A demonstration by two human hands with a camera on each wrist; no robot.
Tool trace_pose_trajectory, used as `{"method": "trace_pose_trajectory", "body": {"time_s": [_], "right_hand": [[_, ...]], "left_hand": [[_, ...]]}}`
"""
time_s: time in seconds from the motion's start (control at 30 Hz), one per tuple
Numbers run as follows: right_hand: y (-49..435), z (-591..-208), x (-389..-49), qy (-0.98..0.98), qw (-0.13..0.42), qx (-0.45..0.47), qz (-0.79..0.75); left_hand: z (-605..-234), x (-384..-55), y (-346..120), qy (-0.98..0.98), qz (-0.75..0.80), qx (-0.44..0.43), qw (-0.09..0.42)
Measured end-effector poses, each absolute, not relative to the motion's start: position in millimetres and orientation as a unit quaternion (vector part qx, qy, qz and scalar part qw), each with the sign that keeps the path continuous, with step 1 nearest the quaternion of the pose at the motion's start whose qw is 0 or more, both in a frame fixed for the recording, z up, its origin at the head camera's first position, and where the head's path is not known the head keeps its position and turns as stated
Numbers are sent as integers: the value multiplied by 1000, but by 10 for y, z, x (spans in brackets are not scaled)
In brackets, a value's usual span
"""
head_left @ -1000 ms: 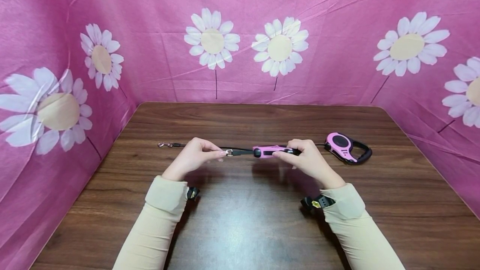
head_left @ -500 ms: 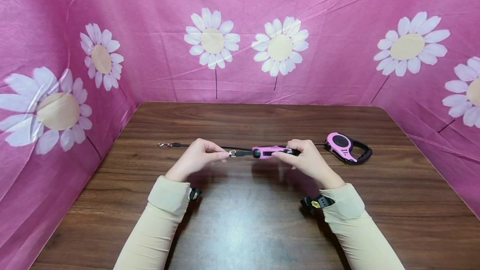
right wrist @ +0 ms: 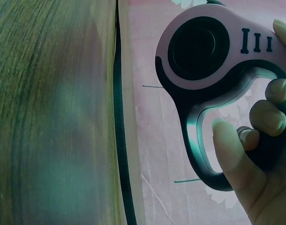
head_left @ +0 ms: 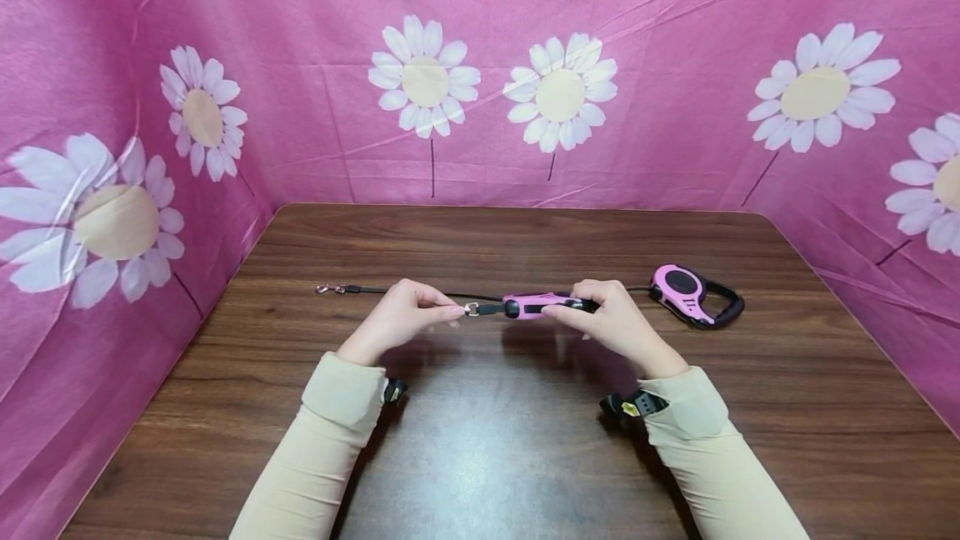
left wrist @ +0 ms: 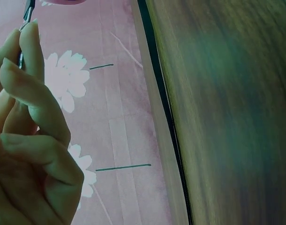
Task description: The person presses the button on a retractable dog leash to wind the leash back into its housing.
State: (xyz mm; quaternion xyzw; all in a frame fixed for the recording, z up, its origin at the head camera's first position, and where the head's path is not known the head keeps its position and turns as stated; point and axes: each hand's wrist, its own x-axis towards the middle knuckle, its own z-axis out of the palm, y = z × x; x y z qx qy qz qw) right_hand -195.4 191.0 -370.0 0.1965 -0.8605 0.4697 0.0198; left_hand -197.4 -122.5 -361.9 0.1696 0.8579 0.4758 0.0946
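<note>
My right hand (head_left: pixel 617 322) grips a pink and black retractable dog leash (head_left: pixel 525 305) by its black handle, holding it edge-up above the table. In the right wrist view the fingers curl round the handle (right wrist: pixel 194 140), below the round pink casing (right wrist: pixel 199 51) with its bone-shaped marks. A short black strap (head_left: pixel 491 308) comes out of the casing towards the left. At its end is a metal clip (head_left: pixel 472 309), which my left hand (head_left: pixel 397 319) pinches between thumb and finger. Part of the clip is hidden behind those fingertips.
A second pink retractable leash (head_left: pixel 677 282) lies on the wooden table (head_left: pixel 480 248) at the right. Its black cord (head_left: pixel 367 290) runs left behind both hands to a metal clip (head_left: pixel 330 289). A pink daisy-print cloth (head_left: pixel 487 165) surrounds the table.
My left hand has moved a little to the right with the clip, so less strap shows between it and the casing. The right hand has barely shifted; the second leash lies unmoved.
</note>
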Motion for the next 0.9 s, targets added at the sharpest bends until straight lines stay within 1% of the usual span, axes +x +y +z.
{"method": "trace_pose_trajectory", "body": {"time_s": [0.47, 0.7, 0.9], "right_hand": [[1917, -3694, -1955, -857, 24, 203, 472], [1918, -3679, -1950, -856, 26, 205, 473], [1915, -3676, -1948, -857, 29, 203, 472]], "left_hand": [[-3590, -1968, -1253, 865, 468, 149, 102], [-3595, -1967, -1262, 874, 457, 143, 86], [-3611, -1968, -1255, 872, 464, 133, 83]]}}
